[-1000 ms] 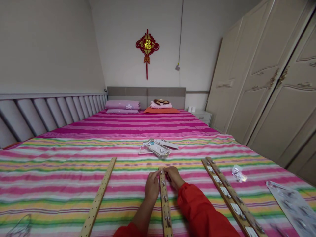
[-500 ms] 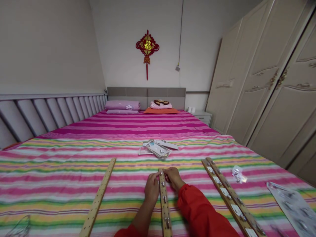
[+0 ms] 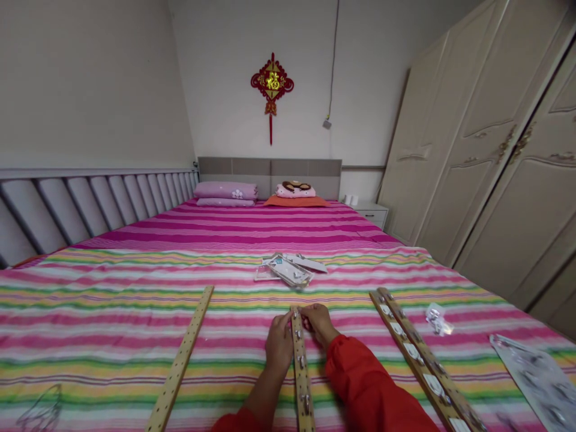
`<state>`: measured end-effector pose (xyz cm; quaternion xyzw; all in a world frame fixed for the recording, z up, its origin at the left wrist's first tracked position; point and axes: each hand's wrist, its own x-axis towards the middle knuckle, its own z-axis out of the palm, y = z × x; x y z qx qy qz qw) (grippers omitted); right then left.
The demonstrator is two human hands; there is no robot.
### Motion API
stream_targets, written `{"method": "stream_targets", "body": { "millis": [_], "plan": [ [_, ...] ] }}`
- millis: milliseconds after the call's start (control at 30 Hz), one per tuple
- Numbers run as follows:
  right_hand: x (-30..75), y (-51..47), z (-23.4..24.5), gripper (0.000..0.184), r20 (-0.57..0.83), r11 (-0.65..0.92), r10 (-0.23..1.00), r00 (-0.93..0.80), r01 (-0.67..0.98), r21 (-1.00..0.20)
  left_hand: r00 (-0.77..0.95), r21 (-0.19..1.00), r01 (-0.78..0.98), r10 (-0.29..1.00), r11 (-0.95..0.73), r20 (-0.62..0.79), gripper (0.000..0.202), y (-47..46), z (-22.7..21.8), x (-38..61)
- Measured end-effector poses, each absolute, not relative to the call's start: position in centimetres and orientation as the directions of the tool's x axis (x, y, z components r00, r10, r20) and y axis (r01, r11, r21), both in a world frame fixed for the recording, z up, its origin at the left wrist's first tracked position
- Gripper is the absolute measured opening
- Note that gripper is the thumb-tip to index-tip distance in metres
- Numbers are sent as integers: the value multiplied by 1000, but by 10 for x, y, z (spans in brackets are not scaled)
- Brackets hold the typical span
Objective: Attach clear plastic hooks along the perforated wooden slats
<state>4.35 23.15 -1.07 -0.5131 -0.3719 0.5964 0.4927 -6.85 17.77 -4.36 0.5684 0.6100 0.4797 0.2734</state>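
A narrow wooden strip [image 3: 302, 378] lies lengthwise on the striped cover, with several small shiny metal fittings along its top. At its far end, my left hand [image 3: 279, 345] grips the left edge, fingertips beside the farthest metal fitting [image 3: 296, 314]. Opposite it, my right hand [image 3: 318, 324] has its fingers pinched together against the same end. Whatever sits between those right fingertips is hidden. The exact kind of the fittings is too small to tell.
To the left lies a bare strip with holes [image 3: 182, 357]. Two strips with fittings and white labels [image 3: 413, 353] lie right, beside a small clear packet [image 3: 437, 319] and a blister sheet [image 3: 535, 375]. Flat packages [image 3: 290, 270] rest ahead. A railing [image 3: 103, 204] borders the bed.
The view has shifted slightly. Both hands stay at the far end of the middle strip, with only small finger movement.
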Motion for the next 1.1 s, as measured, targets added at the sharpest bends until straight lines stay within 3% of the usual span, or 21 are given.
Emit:
{"method": "stream_targets", "body": {
  "millis": [233, 500, 633, 767, 967, 1100],
  "plan": [
    [47, 225, 0, 32, -273, -260, 962, 21, -242, -935, -253, 923, 362, 940, -128, 230, 42, 178, -50, -68],
    [61, 202, 47, 25, -178, -158, 983, 55, -252, -955, -368, 966, 220, 906, -136, 211, 35, 178, -54, -76],
    [65, 168, 75, 14, -136, -123, 990, 36, -252, -960, -381, 975, 174, 904, -135, 193, 31, 168, -54, -82],
    [71, 109, 84, 19, -102, -101, 995, -10, -250, -963, -371, 980, 145, 911, -134, 179, 29, 151, -54, -85],
    [99, -4, 32, 33, -61, -47, 996, 67, -196, -980, -383, 982, 130, 907, -134, 174, 30, 118, -55, -89],
    [112, -68, -39, 37, -206, -185, 977, 62, -240, -953, -419, 978, 138, 885, -157, 202, 32, 100, -57, -89]
  ]
}}
